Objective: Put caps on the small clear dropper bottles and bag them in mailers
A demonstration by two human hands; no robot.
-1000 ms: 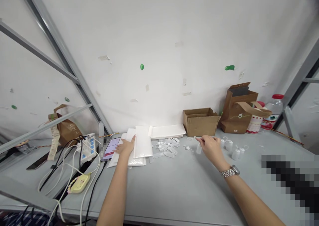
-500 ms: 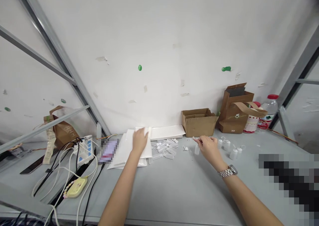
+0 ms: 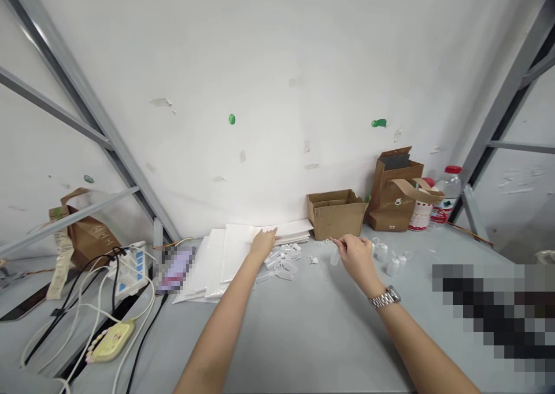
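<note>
My left hand (image 3: pixel 263 245) reaches over the right end of the white flat packets (image 3: pixel 236 255), its fingers stretched out with nothing visible in them. Just right of and below it lies a pile of small clear-and-white bottles (image 3: pixel 284 262). My right hand (image 3: pixel 356 255), with a metal-band watch at the wrist, is closed in a pinch. A small translucent bottle (image 3: pixel 334 257) shows under its thumb and index finger and seems held there; the exact grip is partly hidden. Several capped white bottles (image 3: pixel 393 266) with loops stand right of this hand. A small white looped piece (image 3: pixel 313 260) lies between the hands.
Behind my right hand stands an open cardboard box (image 3: pixel 338 220), with a brown paper bag (image 3: pixel 392 203) and a red-capped bottle (image 3: pixel 448 191) further right. Left are a phone (image 3: pixel 176 269), a power strip (image 3: pixel 132 272), tangled cables and a yellow case (image 3: pixel 113 341). Metal frame bars flank the table.
My left hand has moved right, off the middle of the white packets toward the bottle pile. My right hand keeps its pinch nearly in place. The view has turned slightly right.
</note>
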